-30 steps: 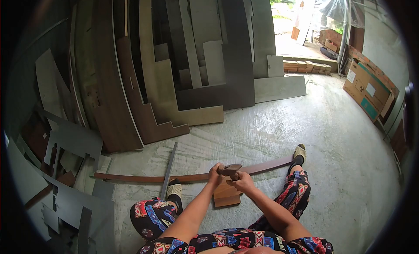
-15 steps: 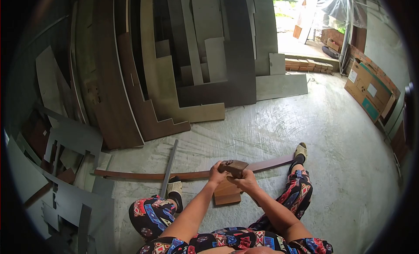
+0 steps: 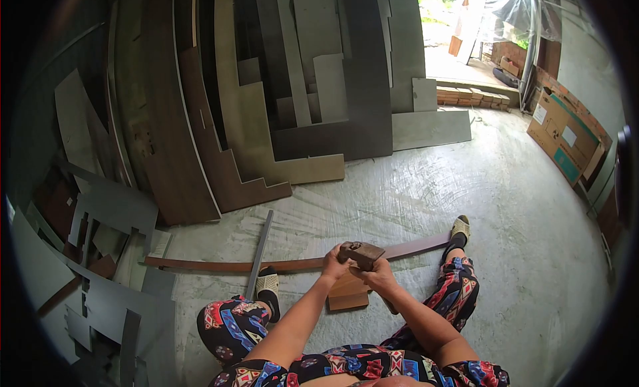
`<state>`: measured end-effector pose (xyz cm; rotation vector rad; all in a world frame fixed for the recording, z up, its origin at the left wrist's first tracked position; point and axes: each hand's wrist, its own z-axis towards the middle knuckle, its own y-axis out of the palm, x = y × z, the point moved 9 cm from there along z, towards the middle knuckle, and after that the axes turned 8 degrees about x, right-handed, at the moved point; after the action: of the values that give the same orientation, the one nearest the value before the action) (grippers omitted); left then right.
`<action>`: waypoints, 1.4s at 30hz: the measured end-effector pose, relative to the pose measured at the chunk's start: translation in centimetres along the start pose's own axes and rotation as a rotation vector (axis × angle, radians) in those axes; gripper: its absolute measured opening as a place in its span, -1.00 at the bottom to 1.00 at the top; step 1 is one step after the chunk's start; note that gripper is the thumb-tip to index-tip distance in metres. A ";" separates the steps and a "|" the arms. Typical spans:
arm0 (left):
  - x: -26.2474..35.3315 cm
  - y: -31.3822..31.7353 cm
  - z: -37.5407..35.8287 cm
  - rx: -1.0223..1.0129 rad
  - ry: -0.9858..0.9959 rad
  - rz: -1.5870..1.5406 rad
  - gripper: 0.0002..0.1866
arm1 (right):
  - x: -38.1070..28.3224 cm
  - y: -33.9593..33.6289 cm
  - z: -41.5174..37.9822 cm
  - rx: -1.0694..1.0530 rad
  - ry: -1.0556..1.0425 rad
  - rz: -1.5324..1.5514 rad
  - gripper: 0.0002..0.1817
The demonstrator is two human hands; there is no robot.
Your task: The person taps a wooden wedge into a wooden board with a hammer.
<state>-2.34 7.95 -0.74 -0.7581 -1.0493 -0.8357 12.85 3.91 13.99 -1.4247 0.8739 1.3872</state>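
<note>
A brown wood plane or similar block-shaped tool [image 3: 361, 254] is held up between both hands. My left hand [image 3: 335, 262] is wrapped round its left end, and my right hand [image 3: 379, 274] grips its right end from below. Under the hands, a reddish-brown wooden block [image 3: 348, 295] rests on the floor. A long narrow strip [image 3: 226, 265], brown on the left and greyish on the right, runs across the floor behind the hands. A thin grey bar [image 3: 260, 254] crosses it near my left foot.
Large boards [image 3: 319, 67] lean upright against the wall ahead. Grey offcuts [image 3: 113, 300] are piled at the left. A cardboard box [image 3: 564, 135] leans at the right wall. Stacked bricks [image 3: 472, 97] line the doorway. My feet in light slippers [image 3: 460, 228] stand by the strip.
Both hands and the held brown tool appear slightly farther right in view. Their grip looks the same, and the things on the floor have not visibly moved.
</note>
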 end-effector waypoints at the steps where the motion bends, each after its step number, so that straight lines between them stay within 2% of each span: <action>1: 0.1 0.2 0.0 -0.041 -0.034 0.058 -0.68 | 2.2 0.0 0.4 -0.020 0.050 -0.145 -0.69; 3: 0.5 0.5 -0.1 -0.130 -0.099 0.177 -0.68 | 4.7 -0.5 0.6 -0.053 0.154 -0.430 -0.65; 4: 2.4 0.1 -0.1 -0.106 -0.022 0.229 -0.73 | 4.7 -0.7 0.5 -0.047 0.142 -0.482 -0.62; 9: 1.4 0.4 -0.6 -0.099 -0.009 0.164 -0.78 | 2.8 -0.8 -0.3 -0.034 0.100 -0.660 -0.52; 14: 1.5 0.5 -0.2 -0.091 0.012 0.107 -0.76 | 3.4 -0.7 -0.3 -0.093 0.234 -0.581 -0.50; 17: 4.1 0.2 -0.2 -0.074 0.122 0.178 -0.76 | 4.0 -0.9 -0.1 -0.035 0.178 -0.540 -0.52; 20: 3.3 0.6 -0.1 -0.084 0.143 0.191 -0.74 | 2.9 -1.0 -0.4 -0.005 0.161 -0.563 -0.55; 23: 0.1 1.5 -0.1 -0.131 -0.024 -0.089 -0.75 | 2.6 -1.2 -0.4 0.025 0.174 -0.363 -0.58; 24: 1.9 1.1 0.2 -0.097 0.047 0.175 -0.72 | 2.1 -1.2 -0.2 0.045 0.128 -0.297 -0.57; 27: 2.2 1.4 0.1 -0.093 0.000 0.075 -0.67 | 1.0 -1.4 0.7 0.079 -0.009 -0.117 -0.55; 28: 1.9 1.6 0.0 -0.161 -0.057 0.095 -0.63 | 0.6 -1.5 1.0 0.079 -0.044 -0.062 -0.55; 31: -0.9 1.9 0.4 -0.059 -0.050 -0.064 -0.63 | -0.4 -2.3 0.3 0.020 0.175 -0.346 -0.56; 34: -4.0 2.6 0.5 -0.111 -0.180 -0.215 -0.63 | 2.0 -2.1 0.7 0.029 0.171 -0.476 -0.57; 36: -5.3 2.8 0.4 -0.085 -0.311 -0.301 -0.64 | 2.4 -1.9 1.1 0.037 0.148 -0.406 -0.57; 38: 1.3 1.8 0.1 -0.063 -0.168 0.079 -0.67 | 1.9 -1.9 0.9 0.046 0.154 -0.296 -0.58; 40: 3.2 1.5 0.2 -0.074 -0.033 0.103 -0.67 | 0.2 -2.0 0.3 0.065 0.177 -0.145 -0.60; 41: 4.0 1.4 0.4 -0.078 0.038 0.114 -0.67 | 1.1 -1.8 0.5 0.044 0.194 -0.206 -0.61; 42: 1.8 1.5 0.4 -0.086 -0.050 0.038 -0.67 | 2.6 -1.7 0.8 0.024 0.210 -0.268 -0.62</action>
<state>-0.74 8.65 0.90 -0.8728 -1.0451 -0.8369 14.43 5.52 11.70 -1.6246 0.7940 1.0379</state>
